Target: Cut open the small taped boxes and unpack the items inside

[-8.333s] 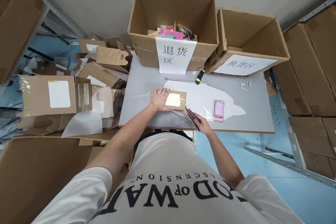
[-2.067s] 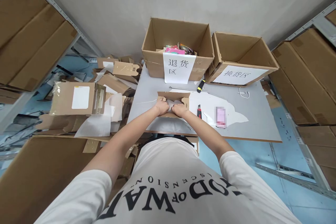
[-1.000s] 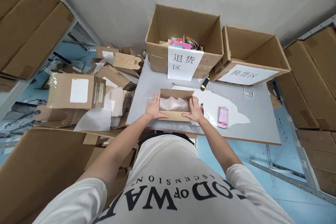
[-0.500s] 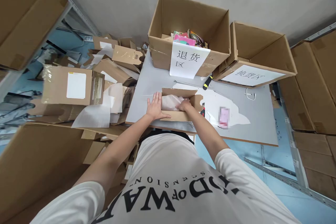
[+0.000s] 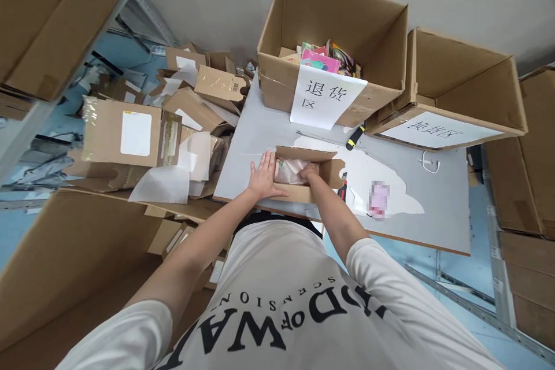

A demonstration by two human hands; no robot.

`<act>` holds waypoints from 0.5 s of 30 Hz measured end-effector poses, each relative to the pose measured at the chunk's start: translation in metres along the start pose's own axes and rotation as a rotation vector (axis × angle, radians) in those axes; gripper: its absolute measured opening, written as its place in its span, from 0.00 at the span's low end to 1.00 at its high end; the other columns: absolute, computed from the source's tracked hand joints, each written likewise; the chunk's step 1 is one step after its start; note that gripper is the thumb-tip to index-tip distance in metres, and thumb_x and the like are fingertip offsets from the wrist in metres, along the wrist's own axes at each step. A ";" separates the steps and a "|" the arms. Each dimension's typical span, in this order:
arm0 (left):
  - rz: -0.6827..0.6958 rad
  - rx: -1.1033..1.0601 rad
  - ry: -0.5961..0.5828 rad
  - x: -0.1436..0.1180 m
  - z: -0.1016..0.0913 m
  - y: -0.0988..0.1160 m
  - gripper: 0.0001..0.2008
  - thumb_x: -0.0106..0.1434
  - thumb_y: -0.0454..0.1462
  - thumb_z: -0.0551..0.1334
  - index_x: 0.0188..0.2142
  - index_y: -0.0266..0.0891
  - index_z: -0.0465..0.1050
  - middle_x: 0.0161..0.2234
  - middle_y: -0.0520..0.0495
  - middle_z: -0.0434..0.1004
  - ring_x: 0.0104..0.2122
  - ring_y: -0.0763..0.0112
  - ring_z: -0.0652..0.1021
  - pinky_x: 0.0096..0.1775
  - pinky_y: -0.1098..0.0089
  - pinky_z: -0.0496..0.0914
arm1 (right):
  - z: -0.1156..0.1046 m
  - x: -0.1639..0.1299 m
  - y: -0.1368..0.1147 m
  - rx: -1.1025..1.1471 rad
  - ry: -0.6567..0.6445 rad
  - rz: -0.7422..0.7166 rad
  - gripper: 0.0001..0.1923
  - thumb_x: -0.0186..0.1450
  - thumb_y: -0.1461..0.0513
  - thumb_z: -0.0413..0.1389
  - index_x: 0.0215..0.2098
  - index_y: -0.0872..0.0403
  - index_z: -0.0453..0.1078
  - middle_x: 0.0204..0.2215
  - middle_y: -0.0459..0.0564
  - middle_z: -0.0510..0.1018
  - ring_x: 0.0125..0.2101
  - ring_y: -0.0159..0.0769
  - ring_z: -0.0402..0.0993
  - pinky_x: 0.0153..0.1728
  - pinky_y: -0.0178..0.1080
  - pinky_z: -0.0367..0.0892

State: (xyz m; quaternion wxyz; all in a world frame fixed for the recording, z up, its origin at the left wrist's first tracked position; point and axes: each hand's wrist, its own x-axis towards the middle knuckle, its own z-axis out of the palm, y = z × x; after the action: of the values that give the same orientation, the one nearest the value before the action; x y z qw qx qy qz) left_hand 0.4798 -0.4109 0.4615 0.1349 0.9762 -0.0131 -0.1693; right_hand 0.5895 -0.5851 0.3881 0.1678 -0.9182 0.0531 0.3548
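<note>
My left hand point(image 5: 262, 177) lies flat against the left end of a small open cardboard box point(image 5: 295, 192), its fingers stretched and thumb spread along the near side. Inside the box is pale, translucent wrapping point(image 5: 288, 171), with a bit of something coloured showing at its left end. My right hand point(image 5: 309, 171) reaches into the box with curled fingers on the wrapping; the fingertips are partly hidden. A red and black utility knife point(image 5: 343, 187) lies just right of the box.
A large carton point(image 5: 273, 88) with colourful packages and a second carton point(image 5: 448, 127) stand at the table's back. A yellow-black handled tool point(image 5: 355, 137), a white cable point(image 5: 429, 162) and a blurred pink item point(image 5: 378, 199) lie rightward. Discarded boxes point(image 5: 121, 133) are heaped left.
The view has shifted slightly, so the table sits further right. Within the box the wrapping has moved a little, and a coloured bit now shows at its left end. Both hands remain at the box.
</note>
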 end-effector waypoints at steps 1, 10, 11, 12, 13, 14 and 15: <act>-0.005 0.000 -0.001 0.000 0.000 0.000 0.68 0.43 0.65 0.60 0.66 0.27 0.25 0.68 0.32 0.28 0.66 0.45 0.33 0.61 0.43 0.40 | 0.000 0.001 0.002 0.019 -0.007 0.027 0.44 0.49 0.60 0.66 0.58 0.73 0.57 0.49 0.78 0.70 0.46 0.57 0.74 0.41 0.49 0.73; -0.015 0.002 0.008 -0.002 0.003 0.001 0.68 0.43 0.65 0.60 0.66 0.27 0.24 0.67 0.31 0.28 0.66 0.45 0.35 0.60 0.43 0.41 | -0.004 -0.012 0.013 0.370 -0.170 0.092 0.29 0.56 0.54 0.61 0.52 0.60 0.66 0.44 0.63 0.76 0.38 0.47 0.77 0.38 0.47 0.72; -0.017 0.002 0.009 -0.001 0.003 0.001 0.68 0.43 0.65 0.60 0.66 0.27 0.24 0.67 0.31 0.28 0.66 0.45 0.35 0.60 0.43 0.41 | -0.006 -0.015 0.013 0.397 -0.181 0.065 0.29 0.56 0.54 0.61 0.52 0.59 0.66 0.44 0.62 0.76 0.37 0.46 0.77 0.37 0.46 0.72; -0.021 0.002 0.009 -0.001 0.003 0.001 0.68 0.43 0.65 0.60 0.66 0.27 0.25 0.67 0.31 0.28 0.66 0.45 0.36 0.60 0.43 0.41 | -0.008 -0.019 0.013 0.424 -0.194 0.033 0.29 0.56 0.54 0.61 0.53 0.58 0.66 0.45 0.60 0.76 0.37 0.45 0.77 0.37 0.45 0.72; -0.025 0.002 0.010 -0.001 0.003 0.001 0.68 0.43 0.65 0.60 0.66 0.28 0.25 0.67 0.31 0.28 0.66 0.45 0.36 0.60 0.43 0.41 | -0.011 -0.023 0.013 0.452 -0.206 -0.001 0.29 0.56 0.55 0.62 0.53 0.56 0.66 0.45 0.59 0.76 0.37 0.43 0.76 0.37 0.44 0.72; -0.028 0.003 0.009 -0.001 0.002 0.002 0.68 0.43 0.65 0.60 0.66 0.28 0.25 0.67 0.32 0.28 0.66 0.45 0.36 0.60 0.43 0.41 | -0.014 -0.027 0.014 0.476 -0.217 -0.033 0.28 0.55 0.55 0.62 0.53 0.55 0.67 0.45 0.58 0.76 0.37 0.42 0.76 0.37 0.43 0.72; -0.030 0.004 0.009 -0.002 0.002 0.002 0.68 0.42 0.65 0.60 0.67 0.28 0.26 0.68 0.32 0.28 0.66 0.45 0.36 0.60 0.42 0.42 | -0.018 -0.032 0.014 0.498 -0.225 -0.061 0.28 0.55 0.56 0.63 0.52 0.54 0.67 0.46 0.57 0.77 0.37 0.41 0.76 0.37 0.43 0.72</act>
State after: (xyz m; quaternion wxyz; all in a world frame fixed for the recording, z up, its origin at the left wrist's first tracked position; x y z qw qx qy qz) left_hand 0.4777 -0.4129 0.4607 0.1305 0.9773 0.0018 -0.1668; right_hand 0.5740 -0.6051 0.4179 0.4036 -0.8047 0.0921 0.4255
